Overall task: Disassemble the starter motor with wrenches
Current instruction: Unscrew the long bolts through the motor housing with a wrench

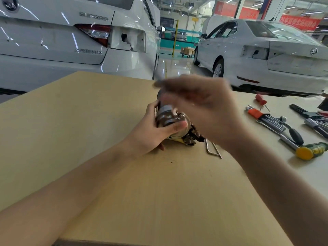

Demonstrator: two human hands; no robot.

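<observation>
A: So, where's the starter motor (170, 119)?
B: Mid-desk (71, 121), one unit, left hand (152, 132) gripping it; bare board all round
A: Right hand (204, 110)?
B: Blurred above it, grip unclear

Setting: a bright workshop hall is shown.
Floor (174, 65): glossy, ceiling lights are reflected.
Worktop (74, 107): tan board.
Vehicles: two white cars, left (71, 41) and right (266, 50), are parked behind.
Banners (300, 22): red, hung at far right.
</observation>
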